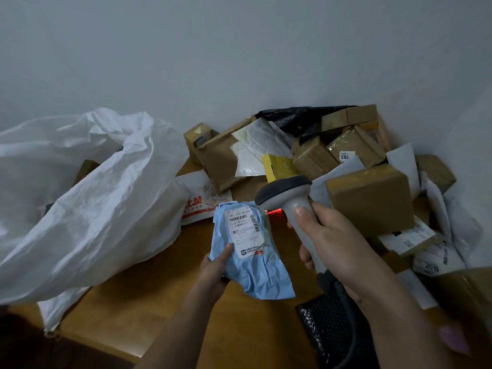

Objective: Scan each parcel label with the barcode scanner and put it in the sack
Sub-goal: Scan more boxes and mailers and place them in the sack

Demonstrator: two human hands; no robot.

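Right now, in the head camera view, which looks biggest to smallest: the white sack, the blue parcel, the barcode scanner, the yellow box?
1. white sack, by far.
2. and 3. blue parcel and barcode scanner: too alike to rank, and the hands cover part of each.
4. yellow box, partly buried and farther off.

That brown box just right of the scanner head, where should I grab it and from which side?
Judging from its pose, take the brown box across its top face, fingers on its left and right side walls, coming from above. It lies tilted on top of the pile with the upper face exposed, while white mailers crowd behind it and labelled parcels sit under its lower edge, so a low approach looks blocked.
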